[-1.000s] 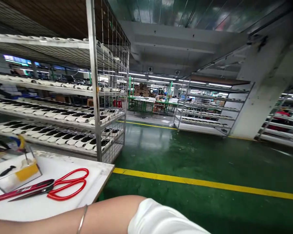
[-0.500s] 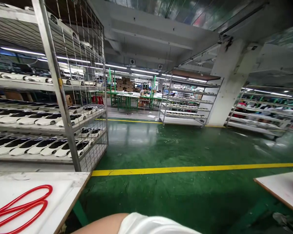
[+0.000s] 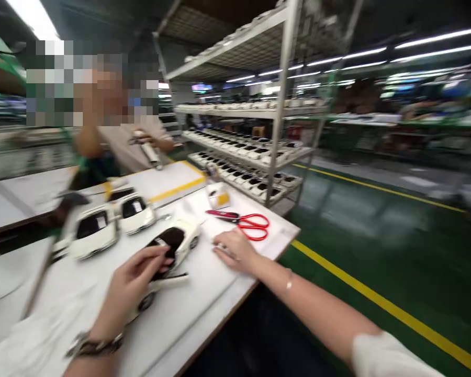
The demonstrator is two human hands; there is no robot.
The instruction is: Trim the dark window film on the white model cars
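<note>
A white model car (image 3: 186,233) with a dark roof stands on the white worktable, a side door (image 3: 170,281) swung out. My left hand (image 3: 135,275) is closed, thumb and fingers pinched at the car's dark window area. Beyond the car's right end, my right hand (image 3: 235,251) rests on the tabletop with curled fingers around something small and thin, too blurred to name. Just past that hand lie red-handled scissors (image 3: 255,226). Two more white model cars, a nearer one (image 3: 94,230) and a farther one (image 3: 135,212), are to the left.
A metal rack (image 3: 282,104) with rows of white cars stands behind the table (image 3: 215,285). A small white-and-yellow box (image 3: 219,196) sits near the scissors. White cloth or wrapping (image 3: 43,324) lies at lower left. Across the table, a co-worker (image 3: 121,141) holds a white item.
My view has swung left from the aisle to the worktable. Both my hands, the model cars and the co-worker are now in sight; earlier only part of an arm and sleeve showed.
</note>
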